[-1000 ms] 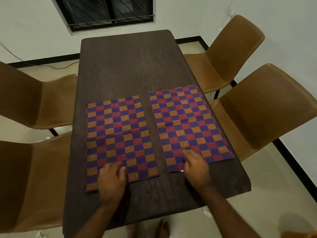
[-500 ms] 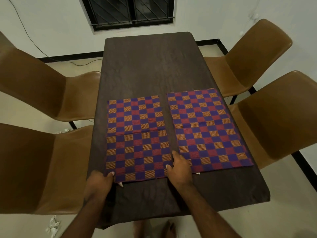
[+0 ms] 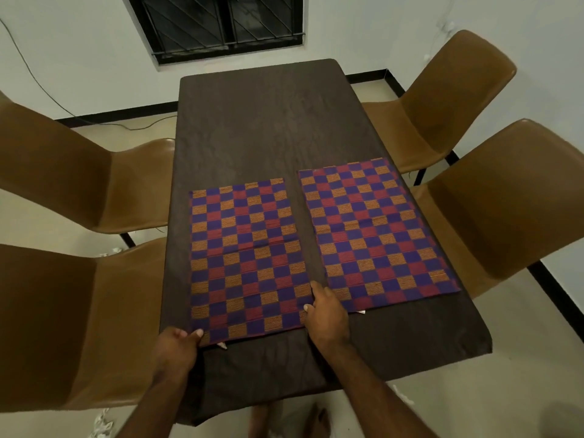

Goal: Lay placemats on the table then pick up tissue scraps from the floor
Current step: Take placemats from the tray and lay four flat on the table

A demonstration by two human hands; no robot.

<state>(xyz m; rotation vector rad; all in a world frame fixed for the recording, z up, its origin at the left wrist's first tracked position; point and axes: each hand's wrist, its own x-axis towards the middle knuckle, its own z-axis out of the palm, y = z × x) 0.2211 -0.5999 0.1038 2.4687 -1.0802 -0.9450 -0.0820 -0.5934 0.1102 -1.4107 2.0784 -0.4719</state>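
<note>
Two checked placemats are laid flat, side by side, on the dark bench, with a thin gap left between them. The left placemat is gripped at its near left corner by the left hand, with fingers curled over the edge. Its near right edge is pinched by the right hand, with fingers bent. The right placemat is set close to the right side of the bench. White tissue scraps are seen on the floor, beside the near left chair.
</note>
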